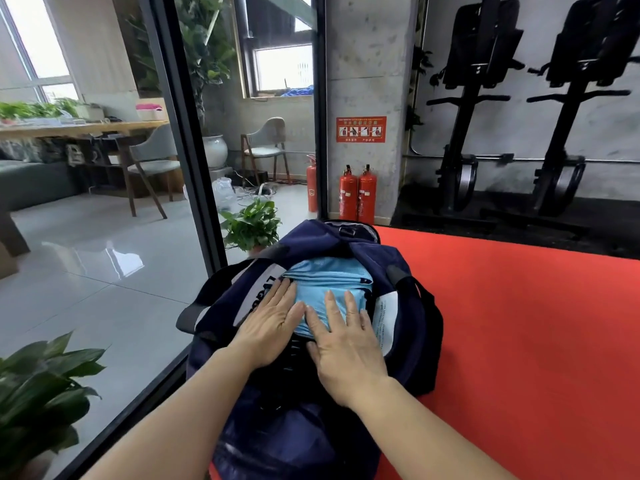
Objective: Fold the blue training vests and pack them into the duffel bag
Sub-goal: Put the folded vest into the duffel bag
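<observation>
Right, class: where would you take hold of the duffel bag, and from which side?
Probably by its two black straps, from above: one loops out on each side of the duffel bag's open mouth, clear of the packed blue vests. A grip on both should keep it level.

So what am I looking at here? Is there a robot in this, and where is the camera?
There is no robot here: these are a person's two bare hands. The one picture comes from a wide-angle camera worn on the person's head. It looks forward and down, so the arms reach in from the bottom edge. A dark blue bag lies open on a red mat. Inside it sits a stack of folded light blue vests. The left hand and the right hand lie flat on the stack with straight fingers and seem to press it down; neither grips anything. Behind the bag stand a plant and red fire extinguishers.
</observation>
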